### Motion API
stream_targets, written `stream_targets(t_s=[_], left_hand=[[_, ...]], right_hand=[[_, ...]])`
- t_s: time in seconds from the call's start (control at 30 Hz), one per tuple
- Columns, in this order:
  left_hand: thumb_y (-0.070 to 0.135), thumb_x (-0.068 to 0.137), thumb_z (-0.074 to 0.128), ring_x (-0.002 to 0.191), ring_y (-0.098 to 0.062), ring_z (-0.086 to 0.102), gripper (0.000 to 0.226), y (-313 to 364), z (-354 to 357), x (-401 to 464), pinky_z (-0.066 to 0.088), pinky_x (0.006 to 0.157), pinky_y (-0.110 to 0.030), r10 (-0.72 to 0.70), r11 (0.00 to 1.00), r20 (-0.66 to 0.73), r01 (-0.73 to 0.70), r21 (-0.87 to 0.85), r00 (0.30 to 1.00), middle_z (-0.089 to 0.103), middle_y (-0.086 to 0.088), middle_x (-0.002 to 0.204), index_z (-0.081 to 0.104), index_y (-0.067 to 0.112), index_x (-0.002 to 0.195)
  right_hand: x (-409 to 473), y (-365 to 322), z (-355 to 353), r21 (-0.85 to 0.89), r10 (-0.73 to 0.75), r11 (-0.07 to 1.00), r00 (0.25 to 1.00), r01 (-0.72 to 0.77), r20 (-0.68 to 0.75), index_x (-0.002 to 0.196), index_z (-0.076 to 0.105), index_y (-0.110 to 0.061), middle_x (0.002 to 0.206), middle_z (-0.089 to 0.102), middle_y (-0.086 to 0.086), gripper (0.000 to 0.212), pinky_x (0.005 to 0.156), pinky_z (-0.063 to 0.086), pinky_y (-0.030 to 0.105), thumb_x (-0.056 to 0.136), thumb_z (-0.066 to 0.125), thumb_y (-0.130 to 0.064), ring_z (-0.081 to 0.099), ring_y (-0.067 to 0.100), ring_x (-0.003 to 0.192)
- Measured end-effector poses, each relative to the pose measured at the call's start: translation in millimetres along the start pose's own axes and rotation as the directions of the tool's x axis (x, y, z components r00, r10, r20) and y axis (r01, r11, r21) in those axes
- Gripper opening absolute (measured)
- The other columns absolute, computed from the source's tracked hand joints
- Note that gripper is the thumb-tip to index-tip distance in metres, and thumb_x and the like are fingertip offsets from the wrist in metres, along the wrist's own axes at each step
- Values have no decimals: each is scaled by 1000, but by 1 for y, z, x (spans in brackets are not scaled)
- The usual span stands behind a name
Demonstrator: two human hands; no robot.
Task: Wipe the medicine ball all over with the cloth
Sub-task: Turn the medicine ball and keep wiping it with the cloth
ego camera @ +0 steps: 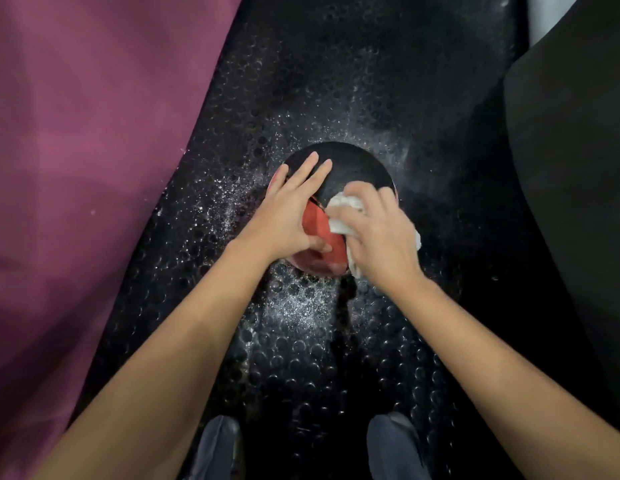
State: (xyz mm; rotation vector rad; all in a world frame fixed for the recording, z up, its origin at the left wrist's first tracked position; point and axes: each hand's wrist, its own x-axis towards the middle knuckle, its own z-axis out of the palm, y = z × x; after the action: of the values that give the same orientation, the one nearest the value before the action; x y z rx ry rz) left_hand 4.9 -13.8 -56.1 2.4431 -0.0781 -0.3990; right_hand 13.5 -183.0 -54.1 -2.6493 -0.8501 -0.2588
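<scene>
Round black-and-red medicine ball [350, 168] sitting on black rubber flooring with raised circular studs [336, 64], roughly mid-frame, ringed by a scatter of white powdery specks [228, 206]. Left hand [287, 209] laid flat on the ball's left side, fingers straight and spread over the black upper half, thumb pressed against the red panel below. Right hand [377, 230] on the ball's right side, fingers curled around a crumpled white cloth [343, 213], pressing it to the surface where red meets black. Maroon padded mat [76, 150] along the left; dark upholstered surface [571, 168] at right. Two dark grey shoe toes [218, 448] at the bottom edge.
</scene>
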Motion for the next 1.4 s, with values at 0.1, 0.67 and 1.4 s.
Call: stream_targets(t_s=[0.1,0.67,1.4], left_hand=[[41,65,86,148,-29,-11,124,7,9,4,1,119,-44,-12,999,-31,14,45,999,-7,16,161,1,34,154],[46,63,85,149,-32,-7,124,17,22,12,2,122,-47,-19,991,-87,30,129,996,-4,11,163,3,32,155],[58,52,86,148,-35,8,136,10,-12,37,25,115,-58,33,935,82,-60,350,996,3,4,162,2,27,155]], right_hand=[[13,7,-5,32,173,985,984,-172,-43,95,71,-22,110,58,6,26,55,33,27,83,50,-12,46,24,89],[17,25,-6,160,463,879,884,-450,-59,101,65,-27,111,50,-6,17,71,39,32,90,55,-20,48,19,103],[19,17,2,387,481,797,875,-463,55,98,69,-33,115,47,-11,19,80,39,27,91,59,-19,45,11,108]])
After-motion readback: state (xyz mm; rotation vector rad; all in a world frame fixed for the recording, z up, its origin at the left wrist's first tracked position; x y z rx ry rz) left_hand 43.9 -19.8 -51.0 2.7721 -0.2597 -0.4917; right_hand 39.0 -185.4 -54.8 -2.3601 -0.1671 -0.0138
